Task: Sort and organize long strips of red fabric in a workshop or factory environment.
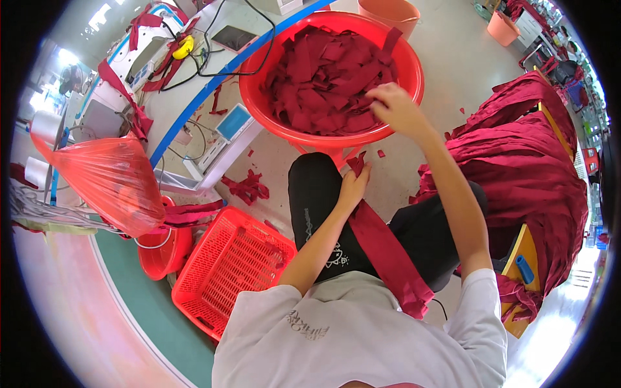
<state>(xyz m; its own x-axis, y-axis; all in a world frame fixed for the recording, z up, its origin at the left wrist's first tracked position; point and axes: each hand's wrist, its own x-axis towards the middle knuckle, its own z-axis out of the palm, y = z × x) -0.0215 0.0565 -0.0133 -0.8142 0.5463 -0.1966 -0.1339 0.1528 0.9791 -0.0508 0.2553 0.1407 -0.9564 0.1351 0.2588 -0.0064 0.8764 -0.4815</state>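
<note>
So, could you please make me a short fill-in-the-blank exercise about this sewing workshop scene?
1. The right hand reaches into a round red ____ full of dark red fabric pieces.
2. The left hand holds a long dark red ____ lying over the lap.
3. Beside the left knee stands an empty red ____ with a mesh wall.

Missing words: basin; fabric strip; basket

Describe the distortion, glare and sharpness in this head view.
Head view: fisheye bending curves the blue table edge and leaves black corners; glare washes out the floor at lower right and the windows at upper left; the red basin, the left hand on a dark red strip and the right hand are sharp; rim detail is smeared.
</note>
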